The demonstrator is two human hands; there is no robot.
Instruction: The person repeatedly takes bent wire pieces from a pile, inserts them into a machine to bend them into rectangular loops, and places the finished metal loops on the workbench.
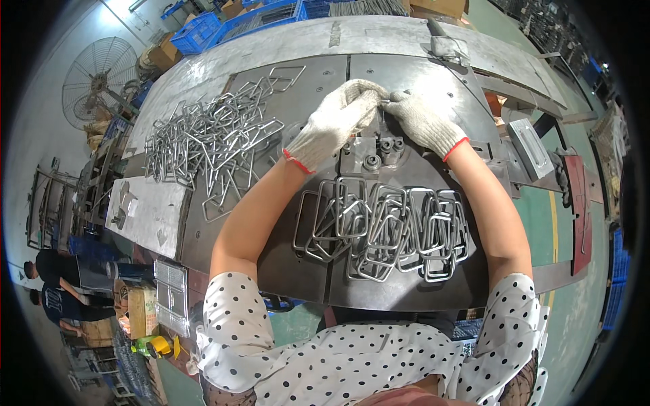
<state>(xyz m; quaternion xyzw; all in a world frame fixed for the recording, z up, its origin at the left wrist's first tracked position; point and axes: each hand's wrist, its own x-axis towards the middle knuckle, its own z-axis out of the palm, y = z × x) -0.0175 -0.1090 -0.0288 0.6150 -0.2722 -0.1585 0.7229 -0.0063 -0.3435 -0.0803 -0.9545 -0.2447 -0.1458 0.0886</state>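
Observation:
My left hand (337, 116) and my right hand (425, 120), both in white knit gloves with red cuffs, meet above a metal fixture (363, 147) with bolts on the steel table. The fingers of each are closed, and their tips come together at one spot. What they pinch there is hidden by the gloves. Between my forearms, nearer to me, lies a heap of bent wire frames (386, 227), roughly rectangular loops of shiny metal. Left of my left hand is a larger tangled pile of wire pieces (210, 132), many of them angular and bent.
A grey cloth-wrapped tool (449, 49) lies at the table's far right. Beyond the far edge stand blue crates (196, 34). A metal block (531, 149) sits by the right edge. Two people (64, 294) and a large fan (99, 82) are off to the left.

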